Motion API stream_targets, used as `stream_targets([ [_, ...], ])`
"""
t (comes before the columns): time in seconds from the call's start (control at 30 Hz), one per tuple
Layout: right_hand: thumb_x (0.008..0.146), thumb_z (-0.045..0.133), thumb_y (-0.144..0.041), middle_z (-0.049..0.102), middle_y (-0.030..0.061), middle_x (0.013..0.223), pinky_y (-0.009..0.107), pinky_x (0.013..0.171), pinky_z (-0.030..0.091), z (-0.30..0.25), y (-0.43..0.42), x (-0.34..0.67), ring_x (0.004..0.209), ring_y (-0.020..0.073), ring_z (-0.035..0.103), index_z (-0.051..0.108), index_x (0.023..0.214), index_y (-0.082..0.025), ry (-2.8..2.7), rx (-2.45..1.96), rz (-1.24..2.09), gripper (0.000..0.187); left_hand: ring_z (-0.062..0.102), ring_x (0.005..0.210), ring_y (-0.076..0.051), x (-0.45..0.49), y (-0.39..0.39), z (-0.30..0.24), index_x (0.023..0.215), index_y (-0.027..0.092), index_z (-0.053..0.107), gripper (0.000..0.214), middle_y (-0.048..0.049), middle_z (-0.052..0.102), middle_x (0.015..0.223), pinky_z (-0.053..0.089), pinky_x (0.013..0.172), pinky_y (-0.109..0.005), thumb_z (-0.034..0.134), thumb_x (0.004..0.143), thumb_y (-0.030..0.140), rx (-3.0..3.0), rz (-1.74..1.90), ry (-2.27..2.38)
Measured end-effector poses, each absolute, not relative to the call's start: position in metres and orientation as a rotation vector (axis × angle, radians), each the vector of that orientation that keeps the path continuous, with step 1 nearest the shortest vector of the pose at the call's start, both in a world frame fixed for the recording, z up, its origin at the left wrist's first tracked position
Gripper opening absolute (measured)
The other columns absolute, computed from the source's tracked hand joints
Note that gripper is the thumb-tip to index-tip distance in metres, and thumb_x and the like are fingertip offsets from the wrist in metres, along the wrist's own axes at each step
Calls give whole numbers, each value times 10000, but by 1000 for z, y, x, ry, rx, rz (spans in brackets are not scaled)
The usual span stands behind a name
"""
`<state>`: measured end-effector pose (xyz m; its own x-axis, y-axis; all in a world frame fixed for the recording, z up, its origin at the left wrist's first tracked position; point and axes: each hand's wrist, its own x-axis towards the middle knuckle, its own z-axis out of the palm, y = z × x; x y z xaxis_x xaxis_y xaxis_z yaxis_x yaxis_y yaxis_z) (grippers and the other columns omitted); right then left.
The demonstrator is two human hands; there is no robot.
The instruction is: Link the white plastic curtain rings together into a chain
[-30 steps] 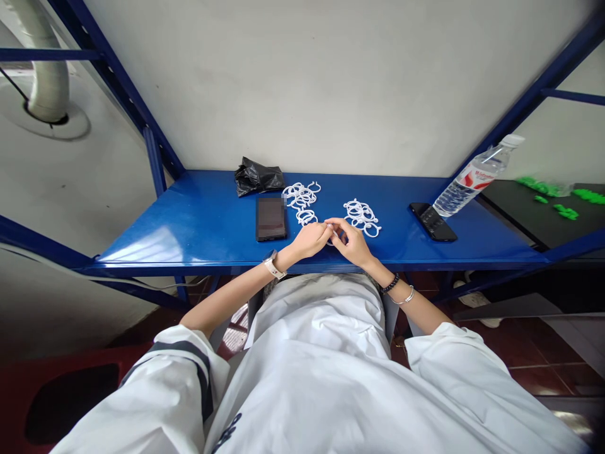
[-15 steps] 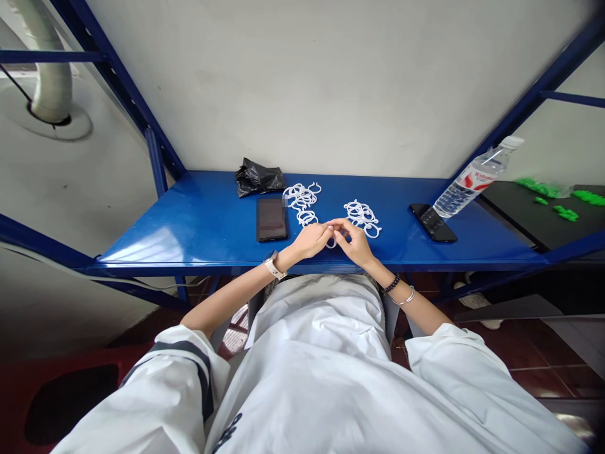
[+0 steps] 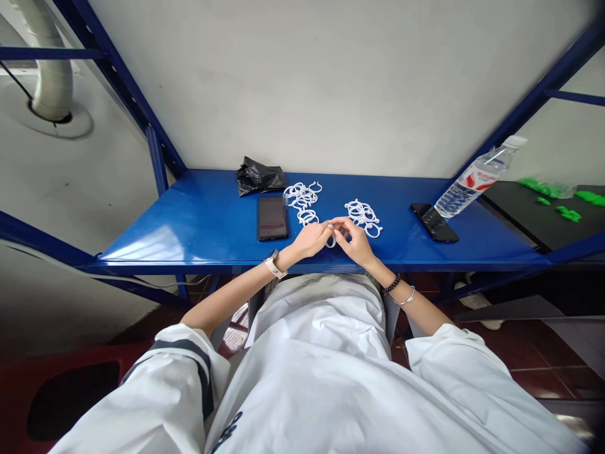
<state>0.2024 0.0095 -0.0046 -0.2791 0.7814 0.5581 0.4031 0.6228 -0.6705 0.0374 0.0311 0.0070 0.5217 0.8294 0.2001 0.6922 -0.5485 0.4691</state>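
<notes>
My left hand (image 3: pixel 312 239) and my right hand (image 3: pixel 352 240) meet fingertip to fingertip near the front edge of the blue table (image 3: pixel 227 246). Between them they pinch a white plastic ring (image 3: pixel 331 242); only its lower curve shows below the fingers. Behind my left hand lies a loose pile of white open rings with small knobbed ends (image 3: pixel 302 195), with a few more rings (image 3: pixel 308 217) close to the knuckles. A second group of white rings (image 3: pixel 363 213) lies just beyond my right hand.
A dark phone (image 3: pixel 273 219) and a crumpled black plastic bag (image 3: pixel 259 176) lie on the left. At right, a water bottle (image 3: pixel 467 183) leans beside another black phone (image 3: pixel 435 223). Green pieces (image 3: pixel 568 214) lie on a black surface further right. Blue posts (image 3: pixel 155 161) frame the table.
Both hands keep nearly the same pose around the ring. The whole view has shifted very slightly; nothing on the table has visibly moved.
</notes>
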Motion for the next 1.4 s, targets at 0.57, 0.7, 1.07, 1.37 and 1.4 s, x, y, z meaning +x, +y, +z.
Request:
stream_targets([
  [0.57,943,503,-400,658,12,772,264,557,479,-5,8,202,655,151,616,585,1071,-226,-1901,-938,520,231,533,614,-172,36,32,4,904,138,614,488,-67,629,709,379,616,-286,159,1013,280,2486,642,1177],
  [0.7,944,506,-418,658,17,789,264,556,475,-7,9,202,654,148,609,584,1071,-224,-1898,-933,518,245,552,631,-180,36,32,3,1007,123,627,497,-72,646,727,384,622,-290,160,1012,291,2459,656,1181],
  [1.07,943,496,-435,642,9,772,285,590,485,-5,9,204,656,154,616,556,1049,-224,-1853,-901,609,244,548,651,-157,36,28,9,953,161,542,401,-45,628,784,373,632,-271,200,1033,355,2333,748,1109],
  [1.37,941,507,-468,609,-10,710,300,599,498,-5,9,203,647,165,624,519,1038,-235,-1772,-920,633,253,489,632,-127,37,27,9,833,193,425,361,0,515,712,375,623,-256,236,1026,432,2214,905,901],
  [1.4,942,509,-474,605,-11,703,302,595,499,-5,9,203,645,166,623,520,1035,-236,-1767,-927,634,256,483,632,-125,37,28,9,828,192,427,375,-2,516,713,376,621,-255,231,1027,442,2218,912,890],
])
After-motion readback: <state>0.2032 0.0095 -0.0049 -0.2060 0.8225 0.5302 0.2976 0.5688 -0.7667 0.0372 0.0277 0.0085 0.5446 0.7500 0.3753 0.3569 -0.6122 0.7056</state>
